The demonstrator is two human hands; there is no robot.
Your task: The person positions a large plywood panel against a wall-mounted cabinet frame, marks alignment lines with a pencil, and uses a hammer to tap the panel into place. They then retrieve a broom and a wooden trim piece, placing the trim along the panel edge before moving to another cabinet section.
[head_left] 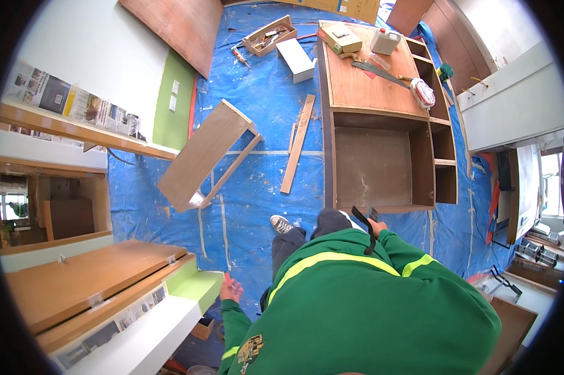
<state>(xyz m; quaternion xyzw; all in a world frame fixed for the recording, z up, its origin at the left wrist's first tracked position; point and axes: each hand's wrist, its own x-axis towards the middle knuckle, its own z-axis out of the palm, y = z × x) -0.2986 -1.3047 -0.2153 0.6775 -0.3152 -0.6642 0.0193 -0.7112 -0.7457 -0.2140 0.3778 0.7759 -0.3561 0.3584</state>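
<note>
My left hand (231, 290) hangs low at my left, its fingers apart and nothing seen in them. It is beside the end of the pale green panel (197, 286); I cannot tell whether they touch. My right hand (377, 227) is in front of my body at the near edge of the wooden cabinet (382, 164). Its fingers are closed round something small and dark, mostly hidden. A black strap (362, 229) hangs close beside this hand. The cabinet lies on its back, with an open compartment toward me and a plywood panel (363, 78) over its far part.
On the plywood lie a handsaw (382, 74), a white jug (385, 41), a cardboard box (340, 38) and a roll (422, 92). A tilted wooden piece (206, 156), a loose plank (298, 144), a white box (296, 60) and a tool tray (269, 35) rest on blue sheeting (257, 181).
</note>
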